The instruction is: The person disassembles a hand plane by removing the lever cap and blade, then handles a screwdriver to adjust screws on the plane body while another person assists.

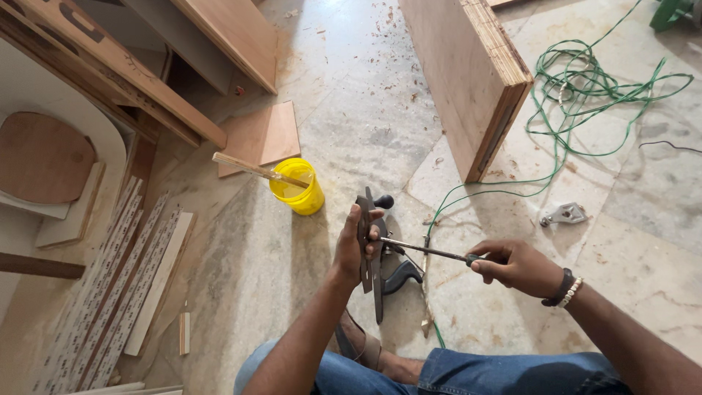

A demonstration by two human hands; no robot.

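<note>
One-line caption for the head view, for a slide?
Seated on a stone floor, left hand holds a hand plane while right hand applies a screwdriver to it.

Place: a carpentry workshop, with the work done on the floor.
Floor (pixel 351 132): pale stone tiles strewn with wood chips and shavings.
Stock: a thick plywood panel (pixel 468 73) standing on edge; boards (pixel 219 36) and thin strips (pixel 117 285) piled at the left.
Tools: a metal hand plane (pixel 376 256), a screwdriver (pixel 431 251).
Supplies: a yellow tub (pixel 298 187) holding a stick; a tangled green cable (pixel 592 88).
</note>
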